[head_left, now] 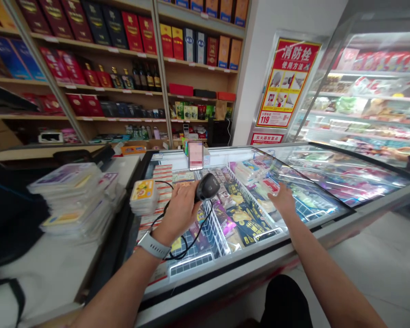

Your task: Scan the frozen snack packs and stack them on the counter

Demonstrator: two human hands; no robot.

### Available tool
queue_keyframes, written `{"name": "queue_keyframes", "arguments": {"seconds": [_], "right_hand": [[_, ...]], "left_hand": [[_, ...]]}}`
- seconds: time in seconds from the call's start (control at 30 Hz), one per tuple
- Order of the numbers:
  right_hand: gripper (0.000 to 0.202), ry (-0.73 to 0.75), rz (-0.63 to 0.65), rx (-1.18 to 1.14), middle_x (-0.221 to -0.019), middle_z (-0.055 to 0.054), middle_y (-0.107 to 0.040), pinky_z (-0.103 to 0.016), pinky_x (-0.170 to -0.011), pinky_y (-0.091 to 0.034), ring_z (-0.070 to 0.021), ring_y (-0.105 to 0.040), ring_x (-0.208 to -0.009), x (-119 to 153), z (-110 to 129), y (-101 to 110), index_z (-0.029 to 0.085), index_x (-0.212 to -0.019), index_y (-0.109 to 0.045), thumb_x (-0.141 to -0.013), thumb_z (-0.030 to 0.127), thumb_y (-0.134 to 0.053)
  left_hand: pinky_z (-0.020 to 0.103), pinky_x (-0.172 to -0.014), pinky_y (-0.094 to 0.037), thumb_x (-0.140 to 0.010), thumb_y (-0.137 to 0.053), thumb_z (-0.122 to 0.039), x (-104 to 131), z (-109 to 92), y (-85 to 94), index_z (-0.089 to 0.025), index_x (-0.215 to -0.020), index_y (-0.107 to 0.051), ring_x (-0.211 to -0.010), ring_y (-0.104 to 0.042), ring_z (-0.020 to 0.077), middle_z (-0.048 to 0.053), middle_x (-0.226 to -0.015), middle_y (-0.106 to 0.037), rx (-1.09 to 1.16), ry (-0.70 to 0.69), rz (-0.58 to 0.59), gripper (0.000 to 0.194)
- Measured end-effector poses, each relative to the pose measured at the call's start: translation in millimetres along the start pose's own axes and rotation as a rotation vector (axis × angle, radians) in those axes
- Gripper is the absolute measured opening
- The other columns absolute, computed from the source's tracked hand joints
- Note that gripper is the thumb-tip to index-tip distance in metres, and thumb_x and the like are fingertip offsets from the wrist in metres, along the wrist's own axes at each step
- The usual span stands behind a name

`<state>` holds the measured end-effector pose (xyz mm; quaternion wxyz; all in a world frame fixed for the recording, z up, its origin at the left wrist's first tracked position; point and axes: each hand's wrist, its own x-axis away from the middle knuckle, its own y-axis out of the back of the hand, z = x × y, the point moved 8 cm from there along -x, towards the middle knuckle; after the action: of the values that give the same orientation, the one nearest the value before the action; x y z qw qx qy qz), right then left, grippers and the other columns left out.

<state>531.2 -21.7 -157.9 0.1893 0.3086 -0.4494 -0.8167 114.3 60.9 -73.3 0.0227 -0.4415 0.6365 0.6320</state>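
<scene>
Black scanner (210, 186) is, in the head view, above the glass-topped freezer (225, 283), and the left hand (181, 207) is grasping it, fingers wrapped around its handle. Its cable (181, 258) makes loops below this hand. Right hand (283, 200) is stretched forward, with its fingertips at a red-labelled package (270, 185); whether it grips this package, I cannot tell. Small stack of plastic boxes (143, 197) stands to the left of the scanner, near the left hand.
</scene>
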Motion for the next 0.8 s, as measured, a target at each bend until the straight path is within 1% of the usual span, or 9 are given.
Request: {"name": "queue_keyframes", "arguments": {"seconds": [0.17, 0.27, 0.33, 0.43, 0.5, 0.57, 0.67, 0.73, 0.8], "right_hand": [[0.079, 0.029, -0.018, -0.013, -0.137, -0.026, -0.051, -0.048, -0.097, -0.050, -0.0388, -0.061, -0.118, 3.0, -0.3, 4.4, 0.010, -0.149, -0.040, -0.079, 0.041, -0.059], [0.077, 0.039, -0.139, -0.064, -0.149, -0.026, -0.040, -0.052, -0.095, -0.051, -0.0403, -0.057, -0.123, 13.3, 8.3, 23.2, 0.013, -0.148, -0.040, -0.082, 0.047, -0.056], [0.067, 0.130, -0.269, -0.157, -0.147, -0.024, -0.044, -0.052, -0.099, -0.049, -0.0388, -0.054, -0.127, 27.3, 26.8, 43.9, 0.013, -0.141, -0.048, -0.085, 0.048, -0.051], [0.048, 0.306, -0.408, -0.384, -0.123, -0.020, -0.063, -0.052, -0.107, -0.044, -0.0354, -0.056, -0.122, 62.8, 67.5, 76.3, 0.015, -0.120, -0.060, -0.088, 0.048, -0.048], [0.036, 0.315, -0.396, -0.600, -0.116, -0.017, -0.065, -0.052, -0.104, -0.046, -0.0341, -0.059, -0.115, 92.0, 95.0, 93.3, 0.021, -0.106, -0.062, -0.087, 0.050, -0.053], [0.024, 0.302, -0.189, -0.989, -0.112, -0.014, -0.067, -0.049, -0.095, -0.052, -0.0301, -0.065, -0.103, 123.4, 129.7, 102.2, 0.025, -0.094, -0.059, -0.088, 0.048, -0.054], [0.017, 0.384, 0.235, -1.530, -0.098, -0.009, -0.068, -0.047, -0.086, -0.055, -0.0261, -0.067, -0.091, 184.4, 196.9, 128.1, 0.027, -0.087, -0.058, -0.090, 0.043, -0.053], [0.019, 0.488, 0.538, -1.756, -0.087, -0.006, -0.068, -0.045, -0.082, -0.056, -0.0254, -0.067, -0.086, 229.6, 235.2, 153.1, 0.028, -0.085, -0.061, -0.091, 0.045, -0.053], [0.021, 0.591, 0.743, -1.886, -0.082, -0.005, -0.067, -0.046, -0.077, -0.057, -0.0271, -0.068, -0.083, 269.9, 255.0, 176.4, 0.031, -0.087, -0.066, -0.088, 0.051, -0.060]], "left_hand": [[0.056, -0.115, -0.032, -0.093, -0.052, -0.020, 0.5, -2.2, 2.3, -0.013, -0.142, -0.040, -0.126, -0.057, 0.0302, 0.017, -0.131, -0.063, 0.007, 0.013, 0.011, 0.051], [0.055, -0.116, -0.032, -0.093, -0.054, -0.020, 0.4, -4.2, 4.1, -0.013, -0.141, -0.040, -0.125, -0.057, 0.0294, 0.016, -0.131, -0.063, 0.006, 0.026, 0.019, 0.050], [0.055, -0.116, -0.031, -0.094, -0.053, -0.019, 0.3, -5.4, 5.3, -0.014, -0.141, -0.041, -0.125, -0.058, 0.0288, 0.016, -0.133, -0.063, 0.012, 0.034, 0.023, 0.049], [0.056, -0.116, -0.031, -0.094, -0.052, -0.018, 0.1, -6.4, 6.9, -0.014, -0.141, -0.041, -0.127, -0.057, 0.0293, 0.016, -0.133, -0.063, 0.026, 0.043, 0.027, 0.048], [0.056, -0.115, -0.032, -0.094, -0.052, -0.018, 0.1, -6.3, 7.1, -0.014, -0.141, -0.041, -0.128, -0.057, 0.0298, 0.017, -0.133, -0.063, 0.037, 0.045, 0.024, 0.048], [0.057, -0.115, -0.032, -0.094, -0.052, -0.018, 0.2, -6.0, 6.4, -0.015, -0.141, -0.041, -0.129, -0.056, 0.0300, 0.016, -0.134, -0.063, 0.047, 0.040, 0.016, 0.048], [0.057, -0.117, -0.032, -0.094, -0.053, -0.017, 0.8, -6.0, 3.1, -0.015, -0.141, -0.041, -0.131, -0.054, 0.0298, 0.015, -0.137, -0.061, 0.049, 0.027, 0.009, 0.049], [0.057, -0.118, -0.032, -0.093, -0.053, -0.015, 1.4, -5.8, 1.3, -0.016, -0.142, -0.040, -0.130, -0.055, 0.0286, 0.014, -0.137, -0.061, 0.049, 0.024, -0.002, 0.050], [0.058, -0.119, -0.030, -0.092, -0.051, -0.013, 2.0, -5.5, -1.8, -0.017, -0.144, -0.036, -0.129, -0.056, 0.0275, 0.014, -0.141, -0.059, 0.048, 0.020, 0.007, 0.054]]}}
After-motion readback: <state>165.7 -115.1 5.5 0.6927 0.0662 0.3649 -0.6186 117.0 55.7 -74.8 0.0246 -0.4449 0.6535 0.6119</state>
